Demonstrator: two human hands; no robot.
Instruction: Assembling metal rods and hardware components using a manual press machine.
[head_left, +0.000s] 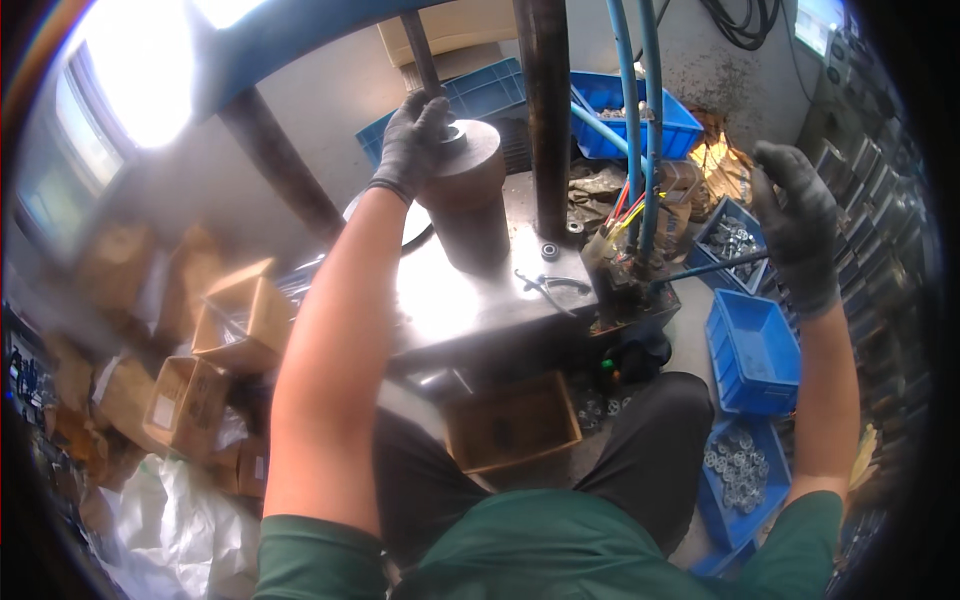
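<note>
My left hand (412, 145), in a grey glove, is at the left edge of the top of a thick metal cylinder (465, 205). Its fingers are curled together beside a small metal ring (453, 137) on that top; what they grip is hidden. The cylinder stands upright on the press's shiny metal bed (440, 305). Over on the right, my gloved right hand (800, 215) is raised with thumb and fingers apart. A dark lever rod (715, 266) reaches to its palm side; whether they touch is unclear.
Dark columns (545, 120) and blue hoses (650, 130) rise around the bed. Pliers (548, 288) and a small bearing (550, 251) lie on it. Blue bins (755, 345) stand at the right, some with metal parts. Cardboard boxes (240, 315) are at the left, another box (515, 425) below.
</note>
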